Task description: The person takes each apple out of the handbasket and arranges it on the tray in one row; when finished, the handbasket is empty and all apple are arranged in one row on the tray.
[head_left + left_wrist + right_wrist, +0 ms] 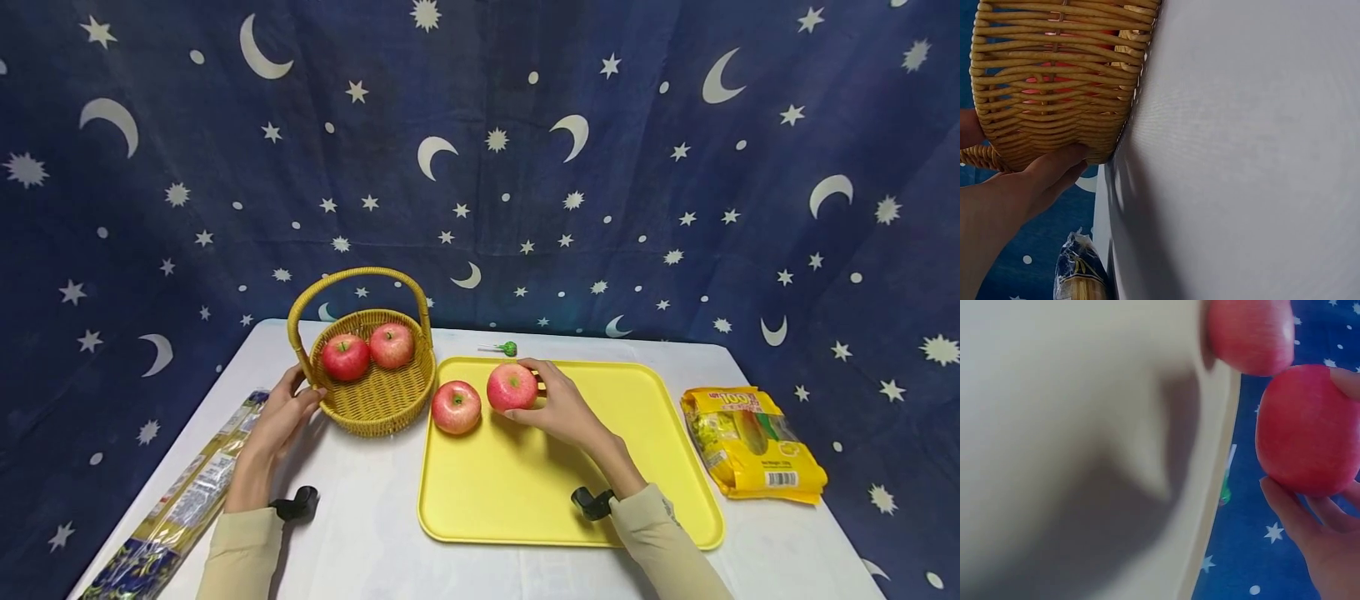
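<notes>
My left hand grips the near left rim of a wicker basket, thumb over the rim; in the left wrist view its fingers press the outer weave. Two red apples, one at left and one at right, lie inside the basket. Over the yellow tray, my right hand holds another apple between thumb and fingers. The right wrist view shows this held apple raised clear of the tray. One more apple sits at the tray's left edge.
Behind the tray lies a small green-topped stick, perhaps a lollipop. A yellow food packet is to the tray's right. Long clear-wrapped packages run along the table's left edge. A dark star-patterned cloth hangs behind the white table.
</notes>
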A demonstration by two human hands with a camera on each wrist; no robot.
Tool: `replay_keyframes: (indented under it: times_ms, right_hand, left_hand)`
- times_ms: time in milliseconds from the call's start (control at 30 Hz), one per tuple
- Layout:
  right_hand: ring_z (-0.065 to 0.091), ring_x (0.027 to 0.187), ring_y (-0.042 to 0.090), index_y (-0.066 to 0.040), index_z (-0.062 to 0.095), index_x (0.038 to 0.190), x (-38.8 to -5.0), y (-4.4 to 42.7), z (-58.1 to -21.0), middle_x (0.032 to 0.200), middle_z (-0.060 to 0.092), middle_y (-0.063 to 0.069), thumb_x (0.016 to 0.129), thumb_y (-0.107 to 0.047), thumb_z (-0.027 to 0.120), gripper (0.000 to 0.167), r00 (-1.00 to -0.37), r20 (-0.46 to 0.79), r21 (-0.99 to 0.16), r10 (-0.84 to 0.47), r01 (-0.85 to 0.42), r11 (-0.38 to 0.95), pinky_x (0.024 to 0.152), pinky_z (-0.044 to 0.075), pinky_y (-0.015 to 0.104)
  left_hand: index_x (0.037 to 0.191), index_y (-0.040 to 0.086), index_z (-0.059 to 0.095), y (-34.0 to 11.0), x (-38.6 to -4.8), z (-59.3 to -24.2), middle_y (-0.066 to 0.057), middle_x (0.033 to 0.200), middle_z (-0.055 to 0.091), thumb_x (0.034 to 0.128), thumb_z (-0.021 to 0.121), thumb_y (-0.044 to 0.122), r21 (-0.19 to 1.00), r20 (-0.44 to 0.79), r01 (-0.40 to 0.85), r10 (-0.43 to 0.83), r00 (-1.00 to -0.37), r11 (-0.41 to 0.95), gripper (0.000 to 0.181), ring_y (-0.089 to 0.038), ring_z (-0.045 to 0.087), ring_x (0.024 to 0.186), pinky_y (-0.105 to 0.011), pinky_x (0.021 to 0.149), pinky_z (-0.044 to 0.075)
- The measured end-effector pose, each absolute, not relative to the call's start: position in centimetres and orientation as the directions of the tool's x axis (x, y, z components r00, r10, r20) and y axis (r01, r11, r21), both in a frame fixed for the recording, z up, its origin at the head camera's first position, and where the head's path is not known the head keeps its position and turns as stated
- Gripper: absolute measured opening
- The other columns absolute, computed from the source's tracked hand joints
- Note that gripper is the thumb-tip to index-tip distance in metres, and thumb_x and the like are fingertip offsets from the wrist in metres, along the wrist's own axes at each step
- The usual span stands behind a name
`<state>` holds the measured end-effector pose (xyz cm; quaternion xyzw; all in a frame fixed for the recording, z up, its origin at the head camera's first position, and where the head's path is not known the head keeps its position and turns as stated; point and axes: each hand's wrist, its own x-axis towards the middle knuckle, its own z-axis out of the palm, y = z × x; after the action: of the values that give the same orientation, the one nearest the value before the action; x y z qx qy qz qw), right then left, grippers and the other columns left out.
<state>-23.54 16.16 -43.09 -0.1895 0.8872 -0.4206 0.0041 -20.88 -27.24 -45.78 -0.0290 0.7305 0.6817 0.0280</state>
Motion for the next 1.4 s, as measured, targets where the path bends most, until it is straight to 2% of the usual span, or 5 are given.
replay_keyframes:
  times_ms: [267, 633, 1033, 1233, 1400]
  right_hand:
    - [0.059, 0.119, 0.029, -0.009, 0.053, 0.143, -23.0, 16.9, -44.9, 0.136, 0.059, 0.01, 0.075, -0.029, 0.092, 0.081, -0.937, 0.087, -0.743, -0.337, -0.287, 0.605, 0.102, 0.054, 0.047]
    - [0.062, 0.116, 0.029, -0.005, 0.054, 0.141, -23.3, 16.7, -46.3, 0.135, 0.06, 0.012, 0.074, -0.023, 0.092, 0.079, -0.935, 0.085, -0.745, -0.345, -0.29, 0.601, 0.101, 0.055, 0.046]
    - [0.056, 0.124, 0.029, -0.009, 0.048, 0.151, -24.0, 16.7, -45.4, 0.141, 0.057, 0.01, 0.075, -0.037, 0.091, 0.091, -0.924, 0.007, -0.719, -0.381, -0.27, 0.641, 0.106, 0.051, 0.05]
    - [0.057, 0.128, 0.036, -0.011, 0.049, 0.15, -24.9, 16.3, -44.1, 0.148, 0.053, 0.013, 0.08, -0.041, 0.087, 0.084, -0.917, 0.057, -0.697, -0.396, -0.32, 0.642, 0.107, 0.05, 0.054]
    - [0.057, 0.128, 0.038, -0.012, 0.054, 0.146, -25.7, 14.6, -43.1, 0.145, 0.056, 0.014, 0.082, -0.043, 0.085, 0.077, -0.908, 0.11, -0.691, -0.405, -0.363, 0.625, 0.106, 0.051, 0.054]
  left_hand:
    - [0.164, 0.001, 0.0, -26.9, -21.0, -45.7, -0.019, 0.172, 0.003, 0.1035, 0.048, 0.003, 0.99, -0.115, -0.115, -0.01, -0.993, 0.081, 0.077, -0.03, 0.028, 0.145, -0.005, 0.094, 0.043]
    - [0.165, 0.006, -0.005, -27.1, -21.2, -45.8, -0.016, 0.173, -0.002, 0.1042, 0.046, 0.003, 0.991, -0.119, -0.119, 0.0, -0.993, 0.059, 0.079, -0.033, 0.021, 0.152, -0.013, 0.107, 0.039]
    - [0.165, 0.004, 0.0, -27.1, -21.0, -46.0, -0.022, 0.171, 0.004, 0.103, 0.046, 0.0, 0.997, -0.059, -0.059, 0.006, -0.998, 0.043, 0.077, -0.035, 0.025, 0.148, -0.004, 0.094, 0.043]
    - [0.165, 0.003, 0.0, -26.9, -21.1, -46.0, -0.02, 0.171, 0.004, 0.1027, 0.045, -0.001, 0.999, -0.046, -0.046, 0.005, -0.999, 0.025, 0.077, -0.036, 0.022, 0.151, -0.004, 0.093, 0.042]
    - [0.165, 0.004, 0.001, -27.0, -21.1, -46.1, -0.021, 0.171, 0.005, 0.1028, 0.045, -0.001, 0.999, -0.034, -0.034, 0.004, -0.999, 0.026, 0.077, -0.036, 0.022, 0.151, -0.005, 0.093, 0.043]
